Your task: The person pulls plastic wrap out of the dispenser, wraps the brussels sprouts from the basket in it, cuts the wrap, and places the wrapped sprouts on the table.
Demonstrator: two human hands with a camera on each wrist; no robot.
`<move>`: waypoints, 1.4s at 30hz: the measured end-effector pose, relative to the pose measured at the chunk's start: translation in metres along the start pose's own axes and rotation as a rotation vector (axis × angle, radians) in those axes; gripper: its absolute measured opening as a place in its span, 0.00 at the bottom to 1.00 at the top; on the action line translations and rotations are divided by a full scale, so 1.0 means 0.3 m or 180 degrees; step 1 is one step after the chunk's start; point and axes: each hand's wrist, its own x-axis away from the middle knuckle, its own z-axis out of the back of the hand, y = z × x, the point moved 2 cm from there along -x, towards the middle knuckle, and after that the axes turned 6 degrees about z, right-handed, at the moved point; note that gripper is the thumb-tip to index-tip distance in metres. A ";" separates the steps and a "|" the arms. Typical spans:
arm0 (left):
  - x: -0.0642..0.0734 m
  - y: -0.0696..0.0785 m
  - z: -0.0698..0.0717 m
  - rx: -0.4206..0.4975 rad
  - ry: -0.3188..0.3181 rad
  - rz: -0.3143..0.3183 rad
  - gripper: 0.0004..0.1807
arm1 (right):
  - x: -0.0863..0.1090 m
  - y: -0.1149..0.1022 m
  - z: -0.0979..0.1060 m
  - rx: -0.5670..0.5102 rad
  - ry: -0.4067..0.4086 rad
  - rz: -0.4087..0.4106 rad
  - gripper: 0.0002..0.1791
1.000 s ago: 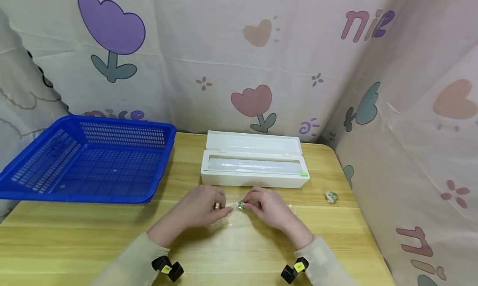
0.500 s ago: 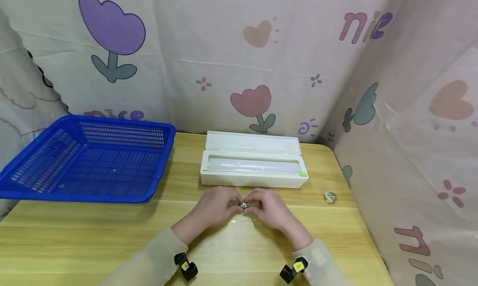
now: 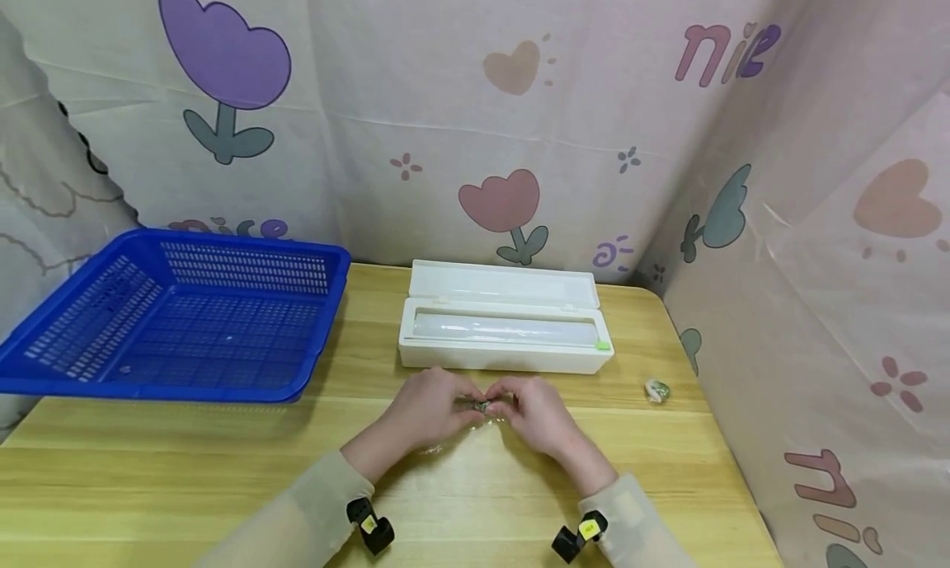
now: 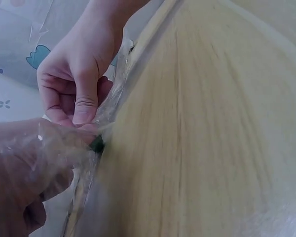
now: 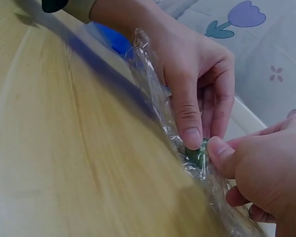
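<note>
Between the two hands is a small dark-green piece (image 5: 195, 155) in crumpled clear cling film (image 5: 155, 98); its kind cannot be told. My left hand (image 3: 429, 410) pinches it from the left, thumb and fingers bent around the film. From the right, my right hand (image 3: 536, 415) pinches the same bundle, and the fingertips of both hands almost meet. Film spreads to both sides of the piece and covers part of my left hand in the left wrist view. Just behind the hands stands a white cling film box (image 3: 500, 358), lid raised, with a roll (image 3: 505, 329) inside.
A blue plastic basket (image 3: 223, 391) stands at the left of the wooden table (image 3: 475, 518). Near the right edge lies a small green-and-white bundle (image 3: 657, 391). Printed cloth (image 3: 371, 73) hangs behind and on the right. A green slider (image 3: 603, 346) sits on the box.
My left hand has moved right, from the film's left part to the green piece, and now pinches it together with my right hand. Film is gathered closer around it.
</note>
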 end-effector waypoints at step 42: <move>-0.004 0.012 0.014 -0.0197 -0.0169 -0.0092 0.09 | 0.023 -0.018 -0.004 0.0671 0.0081 0.0490 0.10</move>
